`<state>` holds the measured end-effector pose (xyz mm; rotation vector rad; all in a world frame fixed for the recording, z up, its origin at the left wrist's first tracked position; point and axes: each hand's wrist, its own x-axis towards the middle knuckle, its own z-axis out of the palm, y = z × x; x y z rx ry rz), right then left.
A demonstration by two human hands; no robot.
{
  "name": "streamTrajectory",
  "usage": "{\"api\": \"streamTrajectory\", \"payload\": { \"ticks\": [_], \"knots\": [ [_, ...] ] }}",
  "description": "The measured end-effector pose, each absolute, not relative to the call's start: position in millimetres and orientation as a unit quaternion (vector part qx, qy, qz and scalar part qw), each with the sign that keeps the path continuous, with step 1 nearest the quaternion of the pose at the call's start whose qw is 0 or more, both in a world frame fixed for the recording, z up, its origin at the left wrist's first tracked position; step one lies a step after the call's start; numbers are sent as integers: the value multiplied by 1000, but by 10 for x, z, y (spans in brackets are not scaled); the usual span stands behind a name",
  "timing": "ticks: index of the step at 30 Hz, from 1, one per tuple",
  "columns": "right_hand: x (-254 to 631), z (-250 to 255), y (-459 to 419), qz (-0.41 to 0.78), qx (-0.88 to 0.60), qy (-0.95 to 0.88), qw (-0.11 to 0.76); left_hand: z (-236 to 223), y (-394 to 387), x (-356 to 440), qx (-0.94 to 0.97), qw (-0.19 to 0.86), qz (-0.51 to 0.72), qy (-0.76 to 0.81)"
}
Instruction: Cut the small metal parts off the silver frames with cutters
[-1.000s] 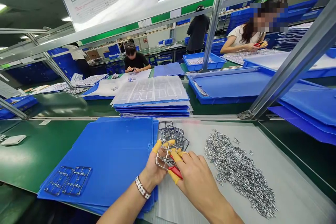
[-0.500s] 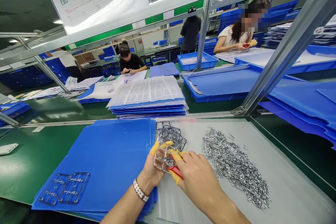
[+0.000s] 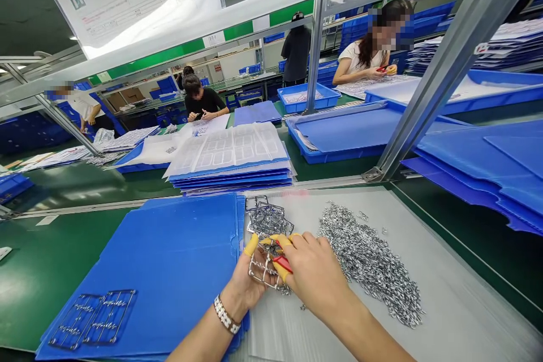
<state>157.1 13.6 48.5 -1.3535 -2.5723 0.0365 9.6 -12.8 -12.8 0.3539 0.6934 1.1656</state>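
My left hand (image 3: pixel 246 283), with yellow finger cots and a bracelet at the wrist, is closed on a shiny metal frame of small parts (image 3: pixel 263 268). My right hand (image 3: pixel 316 277), also in yellow cots, grips red-handled cutters (image 3: pixel 281 263) whose tip lies against that frame. Both hands hover over a grey sheet (image 3: pixel 445 305). Just behind them lies a small stack of similar metal frames (image 3: pixel 267 218). To the right a long heap of loose silvery cut parts (image 3: pixel 369 260) spreads over the sheet.
A stack of blue corrugated sheets (image 3: pixel 169 260) lies on the left, with two empty frames (image 3: pixel 93 317) on its near corner. Further blue sheets and clear trays (image 3: pixel 231 161) sit beyond. A slanted metal post (image 3: pixel 428 79) rises at right. Other people work at far tables.
The view has drifted up and to the right, so everything sits lower and further left in frame. My hands keep the same grips on frame and cutters; a few cut bits now lie below them.
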Motion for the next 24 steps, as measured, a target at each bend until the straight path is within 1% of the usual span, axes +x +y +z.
{"api": "streamTrajectory", "payload": {
  "ticks": [5, 11, 17, 24],
  "knots": [
    [1559, 550, 105, -14, -456, -884, 100, -192, -150, 74, 158, 753, 540, 341],
    [1622, 584, 96, -34, -452, -882, 128, -62, -157, 72, 151, 773, 528, 318],
    [1654, 520, 128, -14, -462, -876, 141, -26, -134, 71, 136, 805, 513, 264],
    [1569, 534, 131, -2, -460, -881, 116, -5, -135, 100, 131, 802, 510, 282]
  ]
}}
